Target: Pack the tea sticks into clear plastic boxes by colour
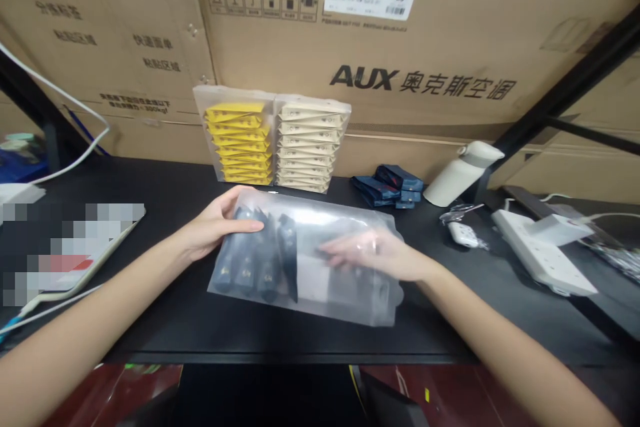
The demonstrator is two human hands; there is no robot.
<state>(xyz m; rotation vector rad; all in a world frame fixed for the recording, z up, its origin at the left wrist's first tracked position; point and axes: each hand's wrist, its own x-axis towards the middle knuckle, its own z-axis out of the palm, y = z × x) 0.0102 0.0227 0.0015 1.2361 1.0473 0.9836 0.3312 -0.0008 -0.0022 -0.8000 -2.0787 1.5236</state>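
Observation:
A frosted see-through plastic bag (345, 300) lies on its side above the black table, its mouth toward the right. Inside its left half, several dark blue packets (245, 267) stand in a row. My left hand (225, 223) grips the bag's closed left end, thumb on top and fingers behind. Through the mouth reaches my right hand (385, 250); its stretched fingers show hazily through the plastic, apart from the packets. I see nothing held in them. Behind the bag to the right, more dark blue packets (385, 185) lie in a small pile.
Against large cardboard boxes (430, 40) stand a bag of yellow packets (240, 147) and a bag of cream packets (310, 147). At right are a white bottle (457, 177), a wrapped white item (464, 235) and a power strip (545, 257). A blurred-out tablet-like object (70, 253) lies left.

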